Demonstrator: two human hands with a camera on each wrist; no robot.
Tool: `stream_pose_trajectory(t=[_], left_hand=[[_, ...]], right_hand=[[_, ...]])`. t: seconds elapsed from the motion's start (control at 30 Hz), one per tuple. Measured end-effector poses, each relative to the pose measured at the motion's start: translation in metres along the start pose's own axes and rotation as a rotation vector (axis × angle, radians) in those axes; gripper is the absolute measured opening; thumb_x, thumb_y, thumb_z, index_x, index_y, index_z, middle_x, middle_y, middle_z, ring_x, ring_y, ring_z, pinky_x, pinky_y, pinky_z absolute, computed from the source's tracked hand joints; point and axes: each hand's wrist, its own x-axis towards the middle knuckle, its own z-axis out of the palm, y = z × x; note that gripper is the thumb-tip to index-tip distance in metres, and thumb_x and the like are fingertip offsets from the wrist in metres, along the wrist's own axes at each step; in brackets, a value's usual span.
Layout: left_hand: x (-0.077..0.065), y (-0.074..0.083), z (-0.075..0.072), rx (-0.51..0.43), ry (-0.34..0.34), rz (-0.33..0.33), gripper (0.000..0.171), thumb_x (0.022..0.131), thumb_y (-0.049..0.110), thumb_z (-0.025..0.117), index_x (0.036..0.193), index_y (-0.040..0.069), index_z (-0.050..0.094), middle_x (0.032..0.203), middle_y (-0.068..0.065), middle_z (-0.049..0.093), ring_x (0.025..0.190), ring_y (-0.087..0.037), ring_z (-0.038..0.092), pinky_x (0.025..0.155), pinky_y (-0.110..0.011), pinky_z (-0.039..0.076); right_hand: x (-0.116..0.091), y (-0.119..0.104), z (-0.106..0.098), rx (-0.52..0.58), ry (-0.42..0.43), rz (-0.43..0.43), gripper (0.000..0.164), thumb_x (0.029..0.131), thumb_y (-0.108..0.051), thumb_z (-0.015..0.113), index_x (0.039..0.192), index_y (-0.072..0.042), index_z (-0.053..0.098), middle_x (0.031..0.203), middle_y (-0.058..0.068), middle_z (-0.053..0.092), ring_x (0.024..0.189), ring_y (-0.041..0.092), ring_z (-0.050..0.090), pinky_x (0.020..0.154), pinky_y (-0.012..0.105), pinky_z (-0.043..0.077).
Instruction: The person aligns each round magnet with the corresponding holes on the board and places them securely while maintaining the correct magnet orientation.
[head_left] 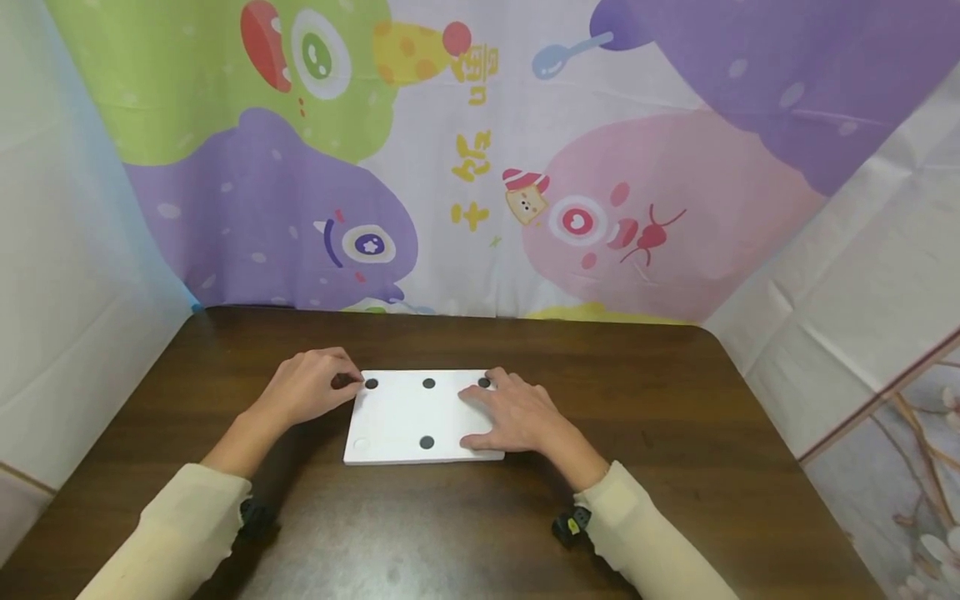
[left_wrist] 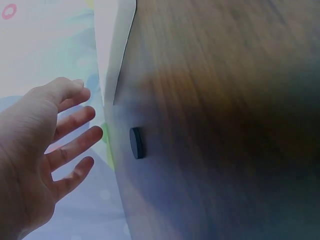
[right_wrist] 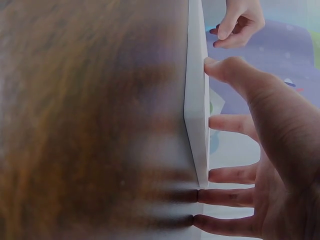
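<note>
A white rectangular board (head_left: 397, 417) lies on the table, with several dark round discs set in its face. A round recess (head_left: 361, 444) at its near left corner holds none. My left hand (head_left: 311, 385) is at the far left corner, fingertips right by a black disc (head_left: 372, 383); the left wrist view shows its fingers loosely bent and holding nothing. Below that hand a loose black disc (left_wrist: 136, 143) lies on the table. My right hand (head_left: 525, 412) rests spread over the board's right end, covering part of the far right disc (head_left: 483, 382); thumb and fingertips touch the board.
The brown wooden table (head_left: 637, 400) has a printed cartoon curtain (head_left: 465, 275) along its back edge. Pale cloth panels stand at both sides. A dark device is strapped at each wrist.
</note>
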Motion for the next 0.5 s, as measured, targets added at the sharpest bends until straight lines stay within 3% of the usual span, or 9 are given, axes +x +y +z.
stream_pose_trajectory(t=[0.3, 0.5], left_hand=[[-0.008, -0.004, 0.0, 0.015, 0.016, 0.02, 0.014, 0.1, 0.027, 0.083, 0.108, 0.018, 0.09, 0.112, -0.005, 0.084, 0.084, -0.023, 0.077, 0.069, -0.045, 0.06], [-0.012, -0.004, -0.003, 0.02, 0.018, 0.006, 0.014, 0.1, 0.027, 0.083, 0.109, 0.019, 0.091, 0.113, -0.004, 0.084, 0.089, -0.028, 0.079, 0.072, -0.049, 0.062]], right_hand=[[0.0, 0.0, 0.001, -0.015, 0.011, -0.009, 0.075, 0.095, -0.072, 0.077, 0.16, -0.037, 0.063, 0.17, 0.018, 0.052, 0.14, 0.037, 0.064, 0.096, 0.062, 0.062], [0.0, 0.001, 0.002, -0.021, 0.019, -0.012, 0.077, 0.094, -0.072, 0.078, 0.16, -0.035, 0.063, 0.17, 0.018, 0.053, 0.14, 0.037, 0.065, 0.094, 0.06, 0.063]])
